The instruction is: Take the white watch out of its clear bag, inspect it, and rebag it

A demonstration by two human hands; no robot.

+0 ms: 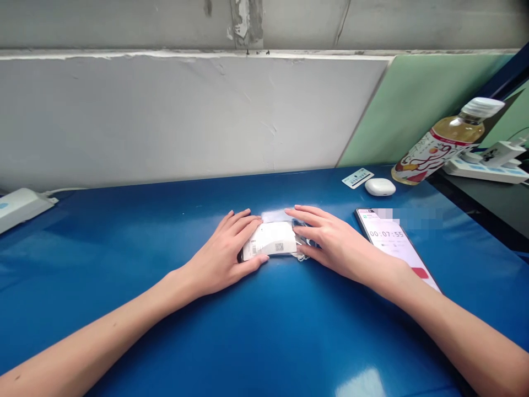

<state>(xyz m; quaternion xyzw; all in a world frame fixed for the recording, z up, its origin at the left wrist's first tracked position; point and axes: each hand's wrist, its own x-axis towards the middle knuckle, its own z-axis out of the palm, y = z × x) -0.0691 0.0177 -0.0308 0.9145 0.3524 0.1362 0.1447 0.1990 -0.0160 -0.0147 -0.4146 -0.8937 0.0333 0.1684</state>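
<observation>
Small flat packet with white printed label, in clear wrap; lies on blue tabletop, between both hands.

Handling, by judgement: light; label thin and bendable, its surface bowed; wrap glossy, likely slippery and apt to crinkle; stiffness and fragility of the contents cannot be told. Best hold: the two short ends, or thumb and fingers across the near and far edges, label left flat. Left hand: lightly holds the left end, thumb at the near edge, fingers toward the far one. Right hand: fingers loosely parted at the right end, beside a small beaded strand; whether they pinch anything cannot be told. Adjacent, right: lit phone.
</observation>
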